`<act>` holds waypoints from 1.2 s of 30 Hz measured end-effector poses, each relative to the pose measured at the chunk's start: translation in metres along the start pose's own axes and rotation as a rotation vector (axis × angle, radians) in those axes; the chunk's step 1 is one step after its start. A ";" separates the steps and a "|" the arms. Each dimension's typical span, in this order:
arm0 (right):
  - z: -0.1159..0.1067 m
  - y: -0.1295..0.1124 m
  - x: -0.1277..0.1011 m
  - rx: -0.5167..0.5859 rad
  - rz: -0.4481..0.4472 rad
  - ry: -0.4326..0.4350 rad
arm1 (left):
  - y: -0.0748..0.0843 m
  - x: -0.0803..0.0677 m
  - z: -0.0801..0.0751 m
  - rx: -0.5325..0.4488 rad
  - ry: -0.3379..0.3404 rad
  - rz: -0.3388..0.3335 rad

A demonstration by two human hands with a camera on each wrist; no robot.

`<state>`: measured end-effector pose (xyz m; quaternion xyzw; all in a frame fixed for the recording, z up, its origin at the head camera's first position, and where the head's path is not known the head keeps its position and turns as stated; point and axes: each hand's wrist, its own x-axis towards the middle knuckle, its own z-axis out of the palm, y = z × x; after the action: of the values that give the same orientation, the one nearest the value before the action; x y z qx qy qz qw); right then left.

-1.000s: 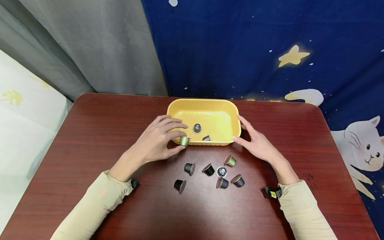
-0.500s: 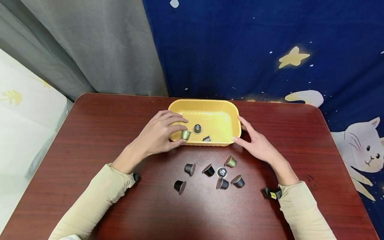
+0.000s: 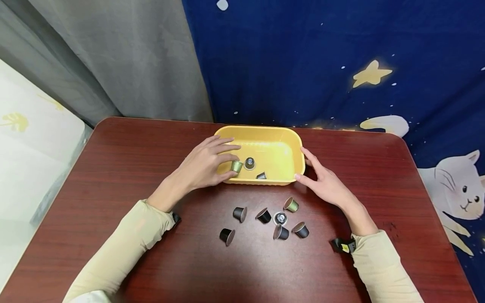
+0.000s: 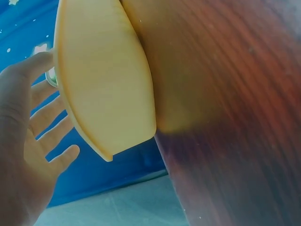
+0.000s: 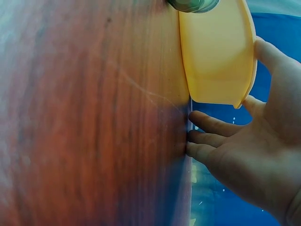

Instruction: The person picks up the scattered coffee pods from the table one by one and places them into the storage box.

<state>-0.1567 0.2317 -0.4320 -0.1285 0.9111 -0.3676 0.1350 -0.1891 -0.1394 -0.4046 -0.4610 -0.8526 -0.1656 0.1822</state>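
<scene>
A yellow plastic tub [image 3: 258, 128] stands on the dark red table. My left hand [image 3: 227, 165] pinches a green-gold capsule [image 3: 236, 166] just inside the tub's front left corner. In the left wrist view the tub's outer wall [image 4: 103, 80] fills the middle, with my left hand [image 4: 28, 141] spread behind it. My right hand [image 3: 311, 171] lies with straight fingers against the tub's right end; the right wrist view shows the same right hand [image 5: 254, 146] beside the tub [image 5: 218, 52]. Inside the tub sit an upright capsule [image 3: 249, 163] and a dark capsule [image 3: 260, 175].
Several loose capsules lie on the table in front of the tub, among them a green one [image 3: 291, 204], a dark one [image 3: 240, 213] and another dark one [image 3: 227, 235]. A blue star-print cloth and a grey curtain hang behind the table's far edge.
My left hand has carried the green-gold capsule from in front of the tub's rim up and over it, into the tub. My right hand has stayed at the tub's right end.
</scene>
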 end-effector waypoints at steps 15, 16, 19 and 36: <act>-0.001 -0.002 0.001 -0.015 0.006 0.002 | -0.013 0.013 0.011 0.010 -0.133 -0.088; -0.001 -0.002 0.001 -0.015 0.006 0.002 | -0.013 0.013 0.012 0.011 -0.133 -0.086; 0.000 -0.002 0.001 -0.013 0.007 0.001 | -0.013 0.015 0.013 0.007 -0.143 -0.082; 0.001 -0.001 0.000 -0.002 -0.006 0.004 | -0.012 0.023 0.018 0.015 -0.242 -0.070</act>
<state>-0.1561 0.2308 -0.4318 -0.1308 0.9113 -0.3674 0.1320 -0.2138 -0.1210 -0.4114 -0.4461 -0.8852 -0.1086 0.0754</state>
